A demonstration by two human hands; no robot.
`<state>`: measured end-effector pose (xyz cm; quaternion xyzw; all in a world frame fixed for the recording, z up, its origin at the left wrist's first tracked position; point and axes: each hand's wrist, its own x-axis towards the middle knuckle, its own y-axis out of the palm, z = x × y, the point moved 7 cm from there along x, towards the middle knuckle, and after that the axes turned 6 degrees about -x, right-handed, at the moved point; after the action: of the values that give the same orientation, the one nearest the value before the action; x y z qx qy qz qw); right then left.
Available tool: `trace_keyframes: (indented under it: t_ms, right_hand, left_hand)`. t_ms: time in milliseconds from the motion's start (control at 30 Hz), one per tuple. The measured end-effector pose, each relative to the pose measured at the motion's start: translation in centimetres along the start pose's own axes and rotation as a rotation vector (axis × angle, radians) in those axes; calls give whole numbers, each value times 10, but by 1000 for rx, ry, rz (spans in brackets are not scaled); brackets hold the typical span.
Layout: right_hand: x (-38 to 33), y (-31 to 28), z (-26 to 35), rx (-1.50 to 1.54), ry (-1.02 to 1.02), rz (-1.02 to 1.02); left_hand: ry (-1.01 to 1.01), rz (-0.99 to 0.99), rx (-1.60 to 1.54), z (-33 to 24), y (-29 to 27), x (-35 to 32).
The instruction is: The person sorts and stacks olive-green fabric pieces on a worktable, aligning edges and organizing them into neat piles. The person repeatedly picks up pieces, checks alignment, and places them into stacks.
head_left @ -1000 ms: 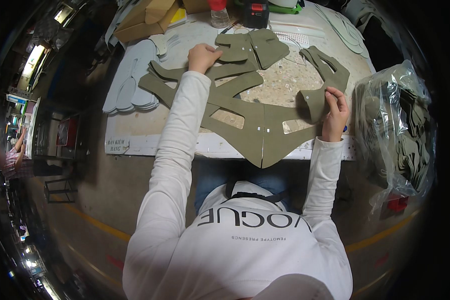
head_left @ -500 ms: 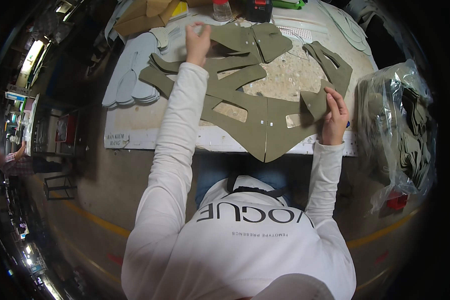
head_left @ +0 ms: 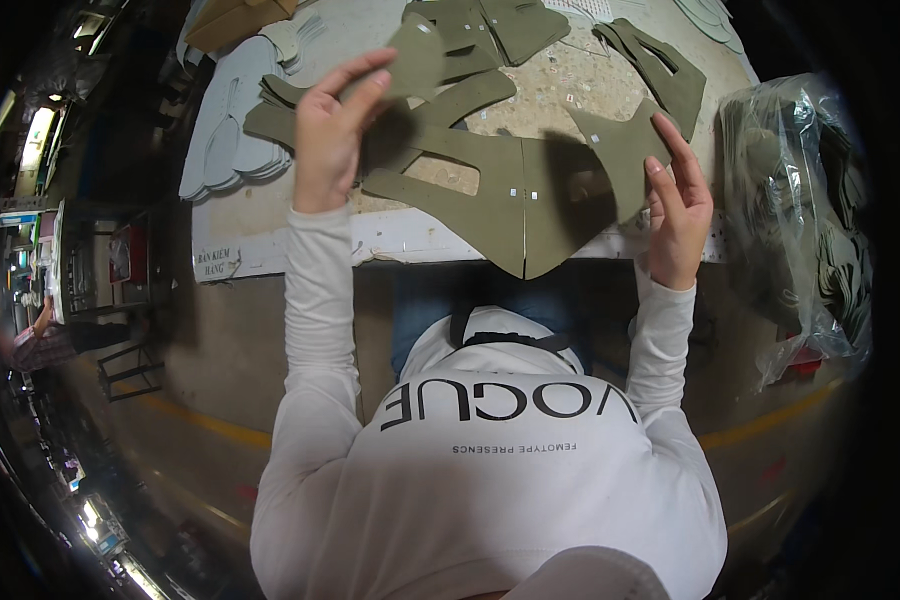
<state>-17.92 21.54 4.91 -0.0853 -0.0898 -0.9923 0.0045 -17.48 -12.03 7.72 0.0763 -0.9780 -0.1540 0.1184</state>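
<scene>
My left hand (head_left: 332,130) is raised above the worktable (head_left: 270,225) and pinches a small olive-green cut piece (head_left: 418,55) by its edge. At the table's near right, my right hand (head_left: 676,205) grips a second olive-green cut piece (head_left: 620,150), with the fingers lying along its right side. Between the hands a large olive-green cut panel (head_left: 495,205) with slot openings lies flat, its point hanging over the near edge. More olive pieces (head_left: 515,25) lie further back.
A stack of pale grey cut shapes (head_left: 225,135) covers the table's left part, with a cardboard box (head_left: 232,14) behind it. A clear plastic bag (head_left: 805,215) of dark pieces stands on the right. Another person (head_left: 38,340) is far off on the left.
My left hand reached to the far pieces, took one and lifted it back toward me. My right hand kept hold of its piece at the near right.
</scene>
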Motion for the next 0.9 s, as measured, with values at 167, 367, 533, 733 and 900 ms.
trace_keyframes:
  t_ms: [167, 367, 533, 733, 900]
  right_hand:
    - [-29, 10, -44, -273, 271, 122]
    - [-35, 7, -55, -405, 167, 122]
    - [-43, 12, -53, -286, 281, 146]
    - [-76, 16, -55, -216, 459, 185]
    - [-78, 18, -53, -256, 346, 167]
  left_hand:
    - [-172, 92, 359, 51, 29, -56]
    - [-244, -72, 225, 79, 51, -96]
    - [-240, -107, 255, 86, 64, -107]
    - [-476, 24, 283, 80, 53, -129]
    - [-265, -47, 350, 69, 59, -128]
